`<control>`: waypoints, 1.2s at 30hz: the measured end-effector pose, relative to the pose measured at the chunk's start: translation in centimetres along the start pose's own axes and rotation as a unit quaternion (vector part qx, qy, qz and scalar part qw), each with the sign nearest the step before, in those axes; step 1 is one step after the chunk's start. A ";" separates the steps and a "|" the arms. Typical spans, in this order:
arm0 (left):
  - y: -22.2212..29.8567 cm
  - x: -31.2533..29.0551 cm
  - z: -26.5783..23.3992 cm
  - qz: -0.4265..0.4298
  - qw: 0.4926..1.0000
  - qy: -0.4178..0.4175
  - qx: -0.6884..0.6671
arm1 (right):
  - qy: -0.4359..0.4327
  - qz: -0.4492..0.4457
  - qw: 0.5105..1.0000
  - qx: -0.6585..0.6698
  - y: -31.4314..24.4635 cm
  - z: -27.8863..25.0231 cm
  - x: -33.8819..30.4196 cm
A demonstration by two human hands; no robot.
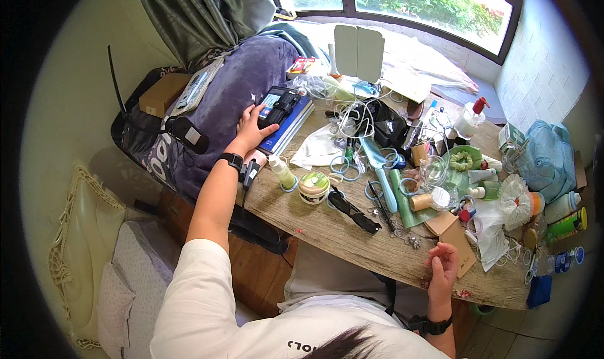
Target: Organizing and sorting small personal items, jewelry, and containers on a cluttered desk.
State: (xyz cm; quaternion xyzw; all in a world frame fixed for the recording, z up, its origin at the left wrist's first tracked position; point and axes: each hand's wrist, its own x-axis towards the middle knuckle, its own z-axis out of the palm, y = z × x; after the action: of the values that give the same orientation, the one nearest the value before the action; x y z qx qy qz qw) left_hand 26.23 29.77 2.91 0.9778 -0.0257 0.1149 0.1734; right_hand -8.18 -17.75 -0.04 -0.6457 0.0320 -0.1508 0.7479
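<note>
So the desk (pixel 283 217) is packed, especially toward its right edge, and I'd do any careful handling at the left end, where there's a bit of bare wood by the near edge. The purple plush blanket (pixel 229 76) bulges up right along the left edge, soft enough that I wouldn't trust it to prop anything.

Next size down is the blue book (pixel 290 127), near the left edge, and the black device (pixel 283 106) lies on top of it. The left hand (pixel 253 126) is draped over the near end of the device, thumb spread away from the fingers; can't tell if it's really gripping or just resting. Imo get the thumb and fingers on opposite sides of the casing and lift straight up, because dragging would probably skew the book.

The right hand (pixel 443 263) is empty, loosely curled at the near edge toward the right corner, so it could steady the book.

Small stuff last: watch the sunglasses (pixel 353 212), jar (pixel 313 189) and little spray bottle (pixel 281 169) along the near edge, the bottle looks easiest to knock with that forearm
</note>
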 end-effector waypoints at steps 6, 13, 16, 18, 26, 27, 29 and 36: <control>-0.8 0.0 -0.1 0.000 0.999 0.015 -0.033 | -0.003 0.004 1.000 -0.008 -0.1 0.1 -0.1; 0.1 0.3 0.5 0.005 0.997 -0.015 -0.080 | 0.029 0.013 0.999 -0.015 -0.1 -0.4 -0.8; -3.3 0.9 0.9 0.052 0.997 0.037 -0.052 | -0.002 0.011 1.000 0.015 0.6 -0.1 -0.5; -2.2 0.9 1.2 0.030 0.992 0.019 -0.123 | -0.006 0.013 1.000 0.020 0.9 -0.3 -0.1; -1.3 1.5 1.3 0.011 0.990 -0.014 -0.141 | 0.009 0.007 0.999 0.050 -0.2 -1.3 -0.4; -1.4 1.2 1.2 0.002 0.989 -0.016 -0.147 | 0.012 -0.043 0.996 -0.083 -0.6 -1.8 -0.5; -1.5 1.0 0.8 -0.006 0.988 -0.018 -0.154 | 0.016 -0.093 0.972 -0.214 -1.8 -2.7 -0.5; -0.8 0.3 -0.3 -0.031 0.979 -0.036 -0.198 | 0.071 -0.033 0.887 -0.454 -3.8 -5.7 0.6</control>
State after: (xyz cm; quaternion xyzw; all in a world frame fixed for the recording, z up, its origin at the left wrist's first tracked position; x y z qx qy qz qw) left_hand 26.49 30.56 2.95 0.9277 -0.0234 0.0667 0.3665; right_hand -9.66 -23.79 2.82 -0.9032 0.1284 -0.1894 0.3632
